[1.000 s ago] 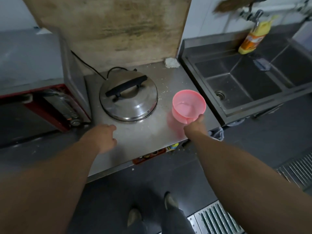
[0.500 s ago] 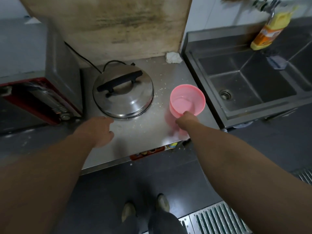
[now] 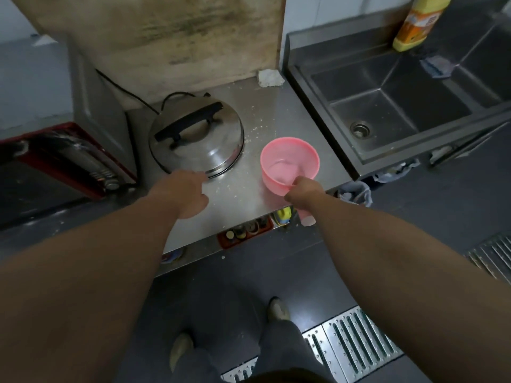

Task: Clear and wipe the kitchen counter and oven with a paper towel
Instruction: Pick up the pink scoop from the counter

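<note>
**Desk:** What have we got on the kitchen counter [image 3: 249,194]?

**Operator:** I see a pink plastic scoop [image 3: 290,163] standing near the front right edge, its handle running back under the right hand [image 3: 302,190], whose fingers are curled round it. I judge it light and stiff, perhaps slick if wet; the handle is the sound place to hold. A little clear water seems to lie in the bottom, so I would keep it level.

**Desk:** And the other hand?

**Operator:** The left hand [image 3: 184,193] lies fingers relaxed on the steel, holding nothing, just in front of a domed metal lid [image 3: 199,142] with a black handle [image 3: 188,124]. What the lid covers I cannot tell. I judge it heavier, rigid, best lifted by that handle.

**Desk:** Beyond that?

**Operator:** Crumbs scattered over the steel, a crumpled paper towel [image 3: 269,77] at the back, the oven [image 3: 74,158] left, a sink [image 3: 387,111] right with nothing in the basin I can see, and a yellow bottle [image 3: 414,23]
</note>
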A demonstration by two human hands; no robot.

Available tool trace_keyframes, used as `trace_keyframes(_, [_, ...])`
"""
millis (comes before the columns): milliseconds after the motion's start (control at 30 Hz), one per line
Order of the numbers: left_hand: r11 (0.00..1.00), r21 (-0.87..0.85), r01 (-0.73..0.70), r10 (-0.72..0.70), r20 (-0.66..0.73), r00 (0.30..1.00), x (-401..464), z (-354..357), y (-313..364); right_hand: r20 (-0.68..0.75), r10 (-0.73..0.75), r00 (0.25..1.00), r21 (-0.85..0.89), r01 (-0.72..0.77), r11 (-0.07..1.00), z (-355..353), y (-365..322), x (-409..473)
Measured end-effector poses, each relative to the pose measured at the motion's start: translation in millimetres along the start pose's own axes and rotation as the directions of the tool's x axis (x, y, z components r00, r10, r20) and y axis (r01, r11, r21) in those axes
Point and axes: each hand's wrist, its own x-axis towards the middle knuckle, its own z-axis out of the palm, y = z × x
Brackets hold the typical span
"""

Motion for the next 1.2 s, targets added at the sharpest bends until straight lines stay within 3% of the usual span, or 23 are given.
trace_keyframes(167, [0.992,0.007,-0.125,0.126,-0.052,0.991,-16,8,-7,0.029,0.003,1.000,-0.002,-0.003,1.000,36,-5,-56])
trace_keyframes(367, [0.938,0.058,-0.342,0.346,-0.080,0.935,-55,50,-31,-0.012,0.084,0.996,0.110,-0.083,0.991,100,-22,-125])
trace_keyframes(467, [0.913,0.067,-0.401,0.403,-0.017,0.915,-96,89,-72,-0.036,0.115,0.993,0.124,-0.110,0.986,157,-40,-166])
trace_keyframes(700, [0.919,0.007,-0.395,0.395,0.013,0.919,-147,164,-143,0.109,0.192,0.975,0.134,-0.206,0.969,263,-61,-221])
trace_keyframes(800, [0.932,-0.023,-0.363,0.363,0.086,0.928,-161,199,-157,0.159,0.197,0.967,0.124,-0.218,0.968,296,-65,-219])
trace_keyframes(933, [0.967,-0.016,-0.256,0.255,0.164,0.953,-157,249,-182,0.183,0.162,0.970,0.130,-0.187,0.974,342,-64,-199])
trace_keyframes(1200, [0.988,0.050,-0.143,0.137,0.121,0.983,-100,335,-215,0.255,0.112,0.960,0.046,-0.128,0.991,412,-56,-107])
